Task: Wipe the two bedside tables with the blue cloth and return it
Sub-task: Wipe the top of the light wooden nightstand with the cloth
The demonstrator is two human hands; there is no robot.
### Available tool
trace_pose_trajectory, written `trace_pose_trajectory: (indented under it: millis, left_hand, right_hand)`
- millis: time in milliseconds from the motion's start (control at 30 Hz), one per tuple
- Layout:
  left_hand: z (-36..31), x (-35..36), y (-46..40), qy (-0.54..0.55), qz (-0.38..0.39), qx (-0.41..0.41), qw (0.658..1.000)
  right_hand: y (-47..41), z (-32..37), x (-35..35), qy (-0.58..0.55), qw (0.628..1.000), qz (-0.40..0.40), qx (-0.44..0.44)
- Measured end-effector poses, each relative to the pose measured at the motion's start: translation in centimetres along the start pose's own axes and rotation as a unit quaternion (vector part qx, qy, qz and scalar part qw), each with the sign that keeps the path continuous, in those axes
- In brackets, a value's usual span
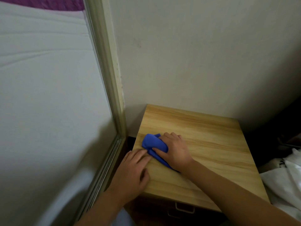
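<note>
A light wooden bedside table stands in the corner against the white wall. The blue cloth lies bunched on the left part of its top. My right hand presses down on the cloth, fingers curled over it. My left hand rests flat on the table's front left edge, fingers spread and touching the cloth's near end. Only this one bedside table is in view.
A tall mirror with a pale frame stands close to the table's left side, with a dark gap between them. White bedding lies to the right. Metal drawer handles show below the table's front edge.
</note>
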State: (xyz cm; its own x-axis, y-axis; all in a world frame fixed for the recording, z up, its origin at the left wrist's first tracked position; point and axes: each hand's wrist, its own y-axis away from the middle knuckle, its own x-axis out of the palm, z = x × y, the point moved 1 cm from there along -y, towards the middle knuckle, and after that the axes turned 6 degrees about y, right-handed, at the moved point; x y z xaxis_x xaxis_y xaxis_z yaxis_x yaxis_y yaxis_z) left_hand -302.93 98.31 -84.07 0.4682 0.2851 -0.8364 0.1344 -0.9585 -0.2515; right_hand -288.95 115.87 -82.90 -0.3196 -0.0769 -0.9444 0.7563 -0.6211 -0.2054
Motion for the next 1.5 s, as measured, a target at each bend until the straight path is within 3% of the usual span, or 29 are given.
trace_pose_trajectory:
  millis: [233,533,833,1133,1300,1500]
  left_hand:
    - [0.4,0.6,-0.2,0.027,-0.017,0.004,0.999]
    - [0.4,0.7,0.2,0.019,-0.024,-0.009,0.999]
    - [0.2,0.5,0.3,0.027,-0.033,-0.008,0.999]
    - [0.6,0.9,5.3,0.019,-0.087,-0.076,0.993]
    - [0.7,-0.1,6.1,-0.004,-0.071,-0.084,0.994]
    - [0.4,-0.6,7.3,0.003,-0.058,-0.103,0.993]
  right_hand:
    - [-3.2,-0.8,0.1,-0.022,1.0,0.001,-0.021]
    - [-11.9,0.1,2.5,0.052,0.997,-0.025,0.055]
    - [-9.5,2.5,3.0,0.031,0.999,-0.023,0.034]
    - [-3.2,4.4,3.2,-0.004,0.999,-0.037,0.0]
    - [-5.7,3.9,3.0,-0.017,0.999,-0.038,-0.012]
    - [-11.1,3.6,4.1,0.004,0.997,-0.049,0.056]
